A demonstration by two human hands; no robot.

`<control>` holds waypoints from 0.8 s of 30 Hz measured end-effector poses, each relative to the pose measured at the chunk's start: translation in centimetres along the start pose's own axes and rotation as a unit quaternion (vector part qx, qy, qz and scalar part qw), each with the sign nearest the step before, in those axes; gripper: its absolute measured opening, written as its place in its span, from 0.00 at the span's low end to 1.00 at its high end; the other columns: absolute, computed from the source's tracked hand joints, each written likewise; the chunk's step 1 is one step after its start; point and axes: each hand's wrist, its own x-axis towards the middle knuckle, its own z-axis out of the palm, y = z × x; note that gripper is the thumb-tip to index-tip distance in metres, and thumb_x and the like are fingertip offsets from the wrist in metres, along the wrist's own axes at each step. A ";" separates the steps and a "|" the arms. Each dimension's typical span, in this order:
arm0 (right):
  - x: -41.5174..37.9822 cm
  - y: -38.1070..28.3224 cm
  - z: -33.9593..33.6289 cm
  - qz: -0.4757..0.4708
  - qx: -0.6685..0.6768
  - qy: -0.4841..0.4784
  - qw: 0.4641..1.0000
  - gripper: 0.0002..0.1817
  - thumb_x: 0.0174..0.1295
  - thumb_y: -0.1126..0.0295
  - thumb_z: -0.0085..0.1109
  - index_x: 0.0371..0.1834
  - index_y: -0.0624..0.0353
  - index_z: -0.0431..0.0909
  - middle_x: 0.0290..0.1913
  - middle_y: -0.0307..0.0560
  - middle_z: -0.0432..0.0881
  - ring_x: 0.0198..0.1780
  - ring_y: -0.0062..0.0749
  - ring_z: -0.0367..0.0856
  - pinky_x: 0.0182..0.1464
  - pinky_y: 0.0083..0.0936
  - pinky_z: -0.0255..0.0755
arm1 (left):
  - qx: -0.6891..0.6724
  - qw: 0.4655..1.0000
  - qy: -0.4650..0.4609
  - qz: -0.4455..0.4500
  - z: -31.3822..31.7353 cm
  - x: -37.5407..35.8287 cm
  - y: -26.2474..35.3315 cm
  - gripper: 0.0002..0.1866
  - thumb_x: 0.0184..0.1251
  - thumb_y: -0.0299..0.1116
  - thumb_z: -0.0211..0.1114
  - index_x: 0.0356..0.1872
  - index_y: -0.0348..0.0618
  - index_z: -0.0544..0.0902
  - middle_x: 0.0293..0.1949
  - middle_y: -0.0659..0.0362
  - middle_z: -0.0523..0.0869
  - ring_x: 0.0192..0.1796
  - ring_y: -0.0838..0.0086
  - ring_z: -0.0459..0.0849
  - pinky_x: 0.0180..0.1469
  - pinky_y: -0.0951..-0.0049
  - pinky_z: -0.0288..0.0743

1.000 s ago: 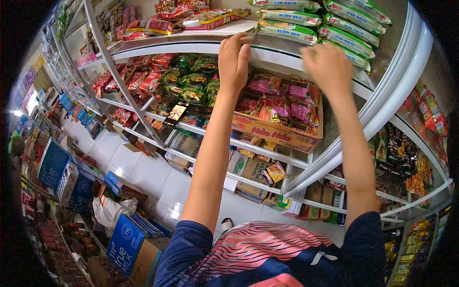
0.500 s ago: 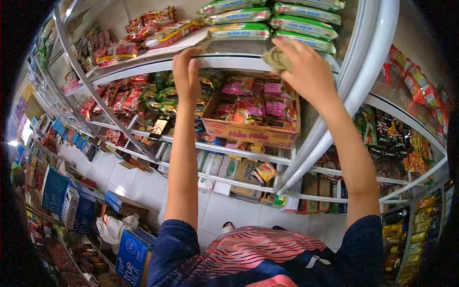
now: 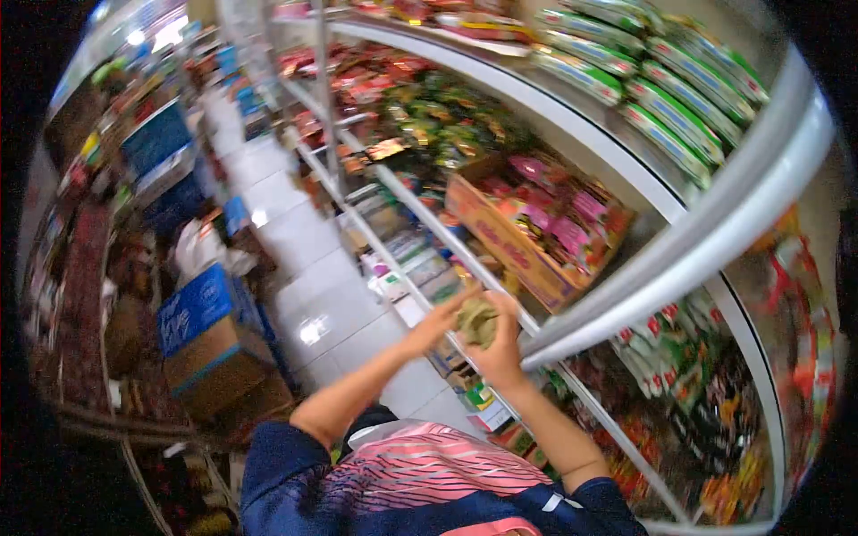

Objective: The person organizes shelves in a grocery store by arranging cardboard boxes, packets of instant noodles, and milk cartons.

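Low in front of the shelves, my right hand (image 3: 499,351) is closed around a crumpled olive-green cloth (image 3: 477,322). My left hand (image 3: 447,318) is beside it, its fingers touching or very near the cloth and smeared by motion. Behind both hands run the white rails of the lower shelf. An open carton (image 3: 509,239) of pink packets stands on the shelf just beyond them. Higher up, green and white packets (image 3: 675,125) lie stacked on the top shelf (image 3: 536,94).
A thick white frame post (image 3: 706,259) slants up to the right of my hands. Blue and brown boxes (image 3: 214,339) stand on the tiled floor (image 3: 313,259) at the left. Hanging packets (image 3: 679,357) fill the right side.
Both hands have come down from the top shelf edge and together, the cloth still in my right hand. The view has turned, showing more of the aisle at the left.
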 end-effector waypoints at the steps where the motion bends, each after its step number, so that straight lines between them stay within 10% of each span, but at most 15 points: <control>1: -1.1 1.0 3.1 0.006 0.049 -0.067 0.997 0.40 0.41 0.71 0.66 0.59 0.62 0.57 0.59 0.59 0.59 0.60 0.53 0.58 0.62 0.40 0.52 | -0.138 0.985 0.087 -0.058 0.6 -3.7 -2.7 0.40 0.59 0.57 0.52 0.67 0.47 0.50 0.67 0.60 0.54 0.67 0.69 0.55 0.66 0.69 0.50; 7: -2.9 -6.0 15.0 -0.155 -0.017 -0.403 0.902 0.47 0.46 0.50 0.62 0.65 0.61 0.50 0.63 0.62 0.53 0.66 0.54 0.49 0.65 0.48 0.44 | -0.299 0.858 0.406 -0.097 -2.3 -20.6 -0.8 0.31 0.64 0.57 0.43 0.67 0.62 0.52 0.62 0.63 0.65 0.51 0.71 0.75 0.53 0.62 0.72; 10: -1.6 -8.7 19.8 -0.237 0.067 -0.505 0.827 0.51 0.45 0.42 0.59 0.68 0.58 0.46 0.65 0.62 0.49 0.68 0.57 0.45 0.64 0.56 0.40 | -0.330 0.791 0.499 -0.131 -3.5 -25.1 1.9 0.31 0.61 0.49 0.53 0.64 0.48 0.59 0.58 0.56 0.69 0.57 0.66 0.72 0.56 0.66 0.68; 12: 0.7 -10.3 22.7 -0.258 0.057 -0.627 0.733 0.50 0.47 0.41 0.57 0.67 0.59 0.46 0.67 0.62 0.45 0.68 0.59 0.43 0.65 0.52 0.41 | -0.318 0.733 0.589 -0.123 -4.1 -27.4 2.0 0.26 0.60 0.46 0.52 0.59 0.46 0.65 0.49 0.53 0.77 0.44 0.65 0.79 0.43 0.64 0.76; 14: 4.0 -12.4 25.1 -0.337 0.098 -0.582 0.733 0.42 0.49 0.43 0.57 0.62 0.59 0.59 0.62 0.63 0.57 0.66 0.55 0.51 0.65 0.52 0.43 | -0.416 0.671 0.609 -0.073 -6.1 -30.1 1.2 0.24 0.60 0.44 0.52 0.55 0.44 0.68 0.43 0.52 0.79 0.37 0.66 0.80 0.33 0.66 0.77; 16: 10.9 -19.3 24.7 -0.358 0.379 -0.610 0.597 0.30 0.51 0.49 0.58 0.52 0.59 0.71 0.48 0.57 0.74 0.54 0.47 0.70 0.65 0.52 0.45 | -0.387 0.723 0.568 0.066 -7.7 -31.4 2.6 0.22 0.60 0.43 0.50 0.52 0.43 0.71 0.43 0.51 0.79 0.37 0.67 0.80 0.32 0.68 0.77; 18: 17.7 -25.9 22.3 -0.365 0.564 -0.540 0.507 0.11 0.56 0.63 0.52 0.24 0.60 0.74 0.26 0.46 0.77 0.33 0.39 0.77 0.62 0.52 0.52 | -0.381 0.590 0.708 0.073 -10.1 -31.5 4.8 0.22 0.62 0.44 0.45 0.52 0.43 0.70 0.47 0.48 0.78 0.33 0.68 0.81 0.28 0.76 0.76; 22: 23.5 -32.0 22.6 -0.373 0.851 -0.328 0.170 0.11 0.51 0.74 0.49 0.12 0.53 0.69 0.14 0.39 0.71 0.16 0.26 0.69 0.41 0.37 0.67 | -0.260 0.646 0.717 0.029 -16.8 -35.8 5.0 0.21 0.66 0.46 0.41 0.51 0.44 0.71 0.43 0.49 0.81 0.35 0.69 0.81 0.29 0.74 0.76; 24: 25.2 -33.5 24.4 -0.408 0.839 -0.330 0.144 0.10 0.50 0.74 0.50 0.12 0.53 0.69 0.14 0.39 0.71 0.16 0.26 0.69 0.40 0.36 0.67 | -0.187 0.634 0.749 0.042 -20.2 -36.4 5.7 0.20 0.67 0.44 0.41 0.50 0.42 0.72 0.43 0.49 0.81 0.39 0.68 0.81 0.36 0.74 0.76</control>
